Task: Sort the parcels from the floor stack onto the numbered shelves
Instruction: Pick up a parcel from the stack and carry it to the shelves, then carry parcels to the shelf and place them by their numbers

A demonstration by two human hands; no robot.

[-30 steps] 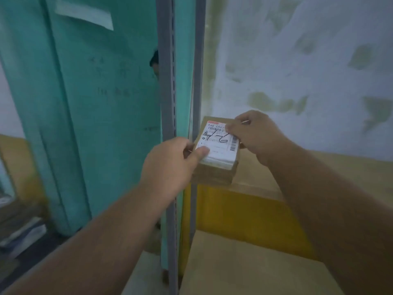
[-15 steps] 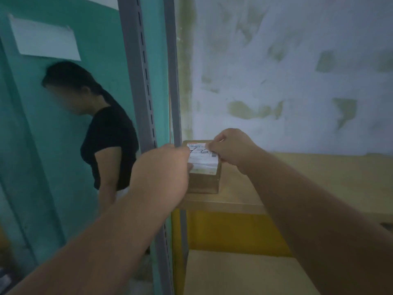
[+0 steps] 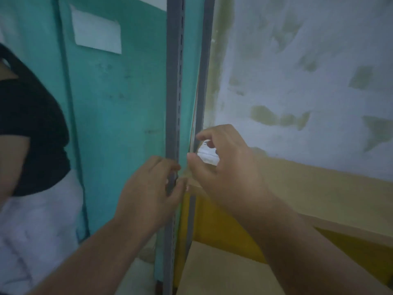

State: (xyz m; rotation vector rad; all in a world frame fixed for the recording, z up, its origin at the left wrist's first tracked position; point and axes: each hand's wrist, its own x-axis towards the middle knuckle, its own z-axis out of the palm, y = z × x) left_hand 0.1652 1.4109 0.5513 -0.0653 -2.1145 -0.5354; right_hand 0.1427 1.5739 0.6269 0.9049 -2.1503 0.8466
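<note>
**Parcel at the shelf's left end, both hands loose**

Head view: The parcel (image 3: 208, 153) sat on the wooden shelf (image 3: 308, 186) at its far left end, right beside the rear grey upright (image 3: 201, 81) and against the patchy white wall (image 3: 297, 71). Only a patch of its white label showed; the rest was hidden behind the right hand (image 3: 221, 165). That hand hovered in front of the parcel with fingers and thumb loosely curled and spread, gripping nothing; whether a fingertip touched the label could not be told. The left hand (image 3: 148, 194) was at the front slotted upright (image 3: 175, 103), fingers relaxed and resting against the post, holding nothing. A lower shelf board (image 3: 223, 271) lay beneath. At the left edge stood a person in a black top (image 3: 27, 128) before a teal door (image 3: 127, 103) bearing a white paper sheet (image 3: 96, 31).
</note>
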